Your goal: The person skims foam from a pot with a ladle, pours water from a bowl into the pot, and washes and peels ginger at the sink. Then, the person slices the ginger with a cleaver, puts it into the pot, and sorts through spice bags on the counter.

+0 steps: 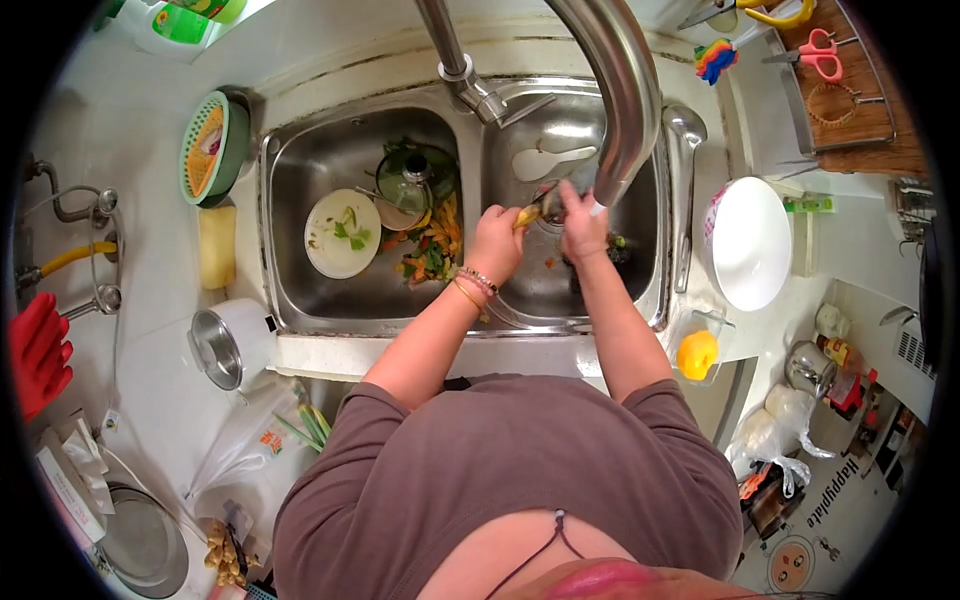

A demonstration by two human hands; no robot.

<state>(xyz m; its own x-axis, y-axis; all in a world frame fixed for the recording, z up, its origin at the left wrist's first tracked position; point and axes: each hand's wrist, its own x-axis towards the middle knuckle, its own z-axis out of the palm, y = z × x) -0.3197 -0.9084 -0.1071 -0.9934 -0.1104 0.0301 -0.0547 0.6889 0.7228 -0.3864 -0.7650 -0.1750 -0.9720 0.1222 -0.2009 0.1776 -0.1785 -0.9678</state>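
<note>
Over the right sink basin [655,290], my left hand [497,245] is closed around a utensil with a yellowish handle [527,215]. The utensil's far end is dark and smeared by motion, so its kind is unclear. My right hand [583,228] is against that end, below the faucet spout [622,150], with its fingers blurred. Beyond both hands a white rice paddle [550,160] lies on the basin floor. Dark scraps [620,245] sit to the right of my right hand.
The left basin holds a white bowl [330,255] with green bits, vegetable peelings [435,250] and a glassy lid [405,175]. A green strainer [195,140] and yellow sponge [216,245] are on the left. A ladle [684,190], white bowl [752,245] and yellow pepper [697,354] stand right.
</note>
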